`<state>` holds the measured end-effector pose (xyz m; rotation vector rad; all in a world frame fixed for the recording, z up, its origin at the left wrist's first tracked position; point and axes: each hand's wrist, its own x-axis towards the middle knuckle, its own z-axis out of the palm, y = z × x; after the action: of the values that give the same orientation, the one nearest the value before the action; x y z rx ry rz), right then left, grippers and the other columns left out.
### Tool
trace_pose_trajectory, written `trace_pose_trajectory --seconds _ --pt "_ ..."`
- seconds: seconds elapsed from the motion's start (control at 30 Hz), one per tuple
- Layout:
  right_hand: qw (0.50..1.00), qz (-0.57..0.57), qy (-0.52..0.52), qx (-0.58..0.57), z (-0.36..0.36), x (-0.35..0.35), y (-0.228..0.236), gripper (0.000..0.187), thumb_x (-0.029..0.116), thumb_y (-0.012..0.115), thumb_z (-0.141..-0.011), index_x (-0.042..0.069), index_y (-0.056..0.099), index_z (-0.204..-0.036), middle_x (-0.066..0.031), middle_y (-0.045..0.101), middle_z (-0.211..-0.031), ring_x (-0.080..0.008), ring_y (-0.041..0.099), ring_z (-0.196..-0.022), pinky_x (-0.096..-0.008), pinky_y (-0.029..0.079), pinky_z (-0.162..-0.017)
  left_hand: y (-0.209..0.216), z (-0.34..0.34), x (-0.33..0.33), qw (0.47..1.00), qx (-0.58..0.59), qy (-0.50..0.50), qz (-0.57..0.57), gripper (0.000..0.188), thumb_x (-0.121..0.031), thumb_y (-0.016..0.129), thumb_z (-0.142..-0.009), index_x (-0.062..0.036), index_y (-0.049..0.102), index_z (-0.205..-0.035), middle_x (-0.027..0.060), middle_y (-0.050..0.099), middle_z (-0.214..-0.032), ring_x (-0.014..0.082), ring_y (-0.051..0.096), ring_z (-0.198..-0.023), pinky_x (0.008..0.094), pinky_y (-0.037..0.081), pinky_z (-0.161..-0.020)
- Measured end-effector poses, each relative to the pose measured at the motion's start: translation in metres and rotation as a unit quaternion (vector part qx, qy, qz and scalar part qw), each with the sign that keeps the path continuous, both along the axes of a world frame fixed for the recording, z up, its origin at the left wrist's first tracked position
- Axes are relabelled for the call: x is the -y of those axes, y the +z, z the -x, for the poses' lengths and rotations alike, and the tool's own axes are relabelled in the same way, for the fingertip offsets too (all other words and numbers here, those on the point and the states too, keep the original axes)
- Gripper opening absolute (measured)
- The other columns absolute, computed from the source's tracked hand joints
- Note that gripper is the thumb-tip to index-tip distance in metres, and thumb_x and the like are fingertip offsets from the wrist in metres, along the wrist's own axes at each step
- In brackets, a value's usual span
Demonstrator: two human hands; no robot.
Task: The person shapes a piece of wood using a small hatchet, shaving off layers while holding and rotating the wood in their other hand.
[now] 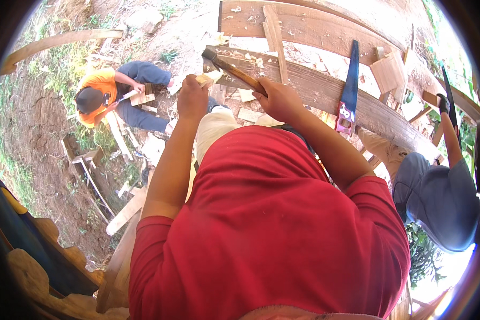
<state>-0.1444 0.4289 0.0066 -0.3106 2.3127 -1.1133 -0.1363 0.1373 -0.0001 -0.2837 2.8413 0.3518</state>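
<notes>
My right hand [280,99] is closed around the lower end of a hammer's wooden handle [240,75]. The dark hammer head [210,54] points up and to the left, over the end of a thick plank [314,85]. My left hand [192,99] is closed too, with a small pale piece of wood [205,79] showing at its fingertips, just below the hammer head. How far that piece runs inside the fist is hidden. Curled wood shavings [259,62] lie on the plank beyond the hammer.
A handsaw [349,85] with a blue blade rests across the plank at right. A person in an orange shirt [98,93] sits on the ground at left, handling wood. Another person in dark clothes [437,194] stands at right. A second wide board [314,32] lies farther off.
</notes>
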Motion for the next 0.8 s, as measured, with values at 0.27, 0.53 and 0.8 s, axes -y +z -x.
trace_pose_trajectory --seconds 0.27,0.53,0.8 --pt "0.996 -0.079 0.035 0.031 0.005 0.012 -0.022 0.029 0.035 0.066 -0.105 0.006 0.062 -0.109 -0.0222 0.074 -0.093 -0.0468 0.072 -0.091 -0.0594 0.053 -0.079 -0.006 -0.004 0.003 0.999 -0.019 -0.017 -0.022 0.043 -0.020 0.074 -0.099 -0.0005 0.048 -0.127 0.0285 0.062 -0.121 0.0500 0.068 -0.105 0.0565 0.057 -0.086" --pt "0.999 -0.036 0.020 0.008 0.000 0.019 -0.030 0.032 0.038 0.067 -0.104 0.006 0.061 -0.109 -0.0241 0.074 -0.092 -0.0483 0.071 -0.089 -0.0603 0.053 -0.078 -0.014 -0.006 0.011 0.997 -0.045 -0.028 -0.048 0.041 -0.024 0.072 -0.101 -0.0023 0.049 -0.127 0.0272 0.062 -0.121 0.0510 0.067 -0.107 0.0575 0.055 -0.089" --pt "1.000 -0.027 0.013 -0.008 0.003 0.037 -0.006 0.033 0.040 0.066 -0.104 0.008 0.061 -0.112 -0.0228 0.074 -0.090 -0.0480 0.072 -0.086 -0.0606 0.054 -0.075 -0.014 -0.007 0.020 0.998 -0.045 -0.021 -0.050 0.043 -0.022 0.073 -0.100 -0.0014 0.048 -0.128 0.0278 0.061 -0.124 0.0515 0.067 -0.108 0.0576 0.055 -0.089"
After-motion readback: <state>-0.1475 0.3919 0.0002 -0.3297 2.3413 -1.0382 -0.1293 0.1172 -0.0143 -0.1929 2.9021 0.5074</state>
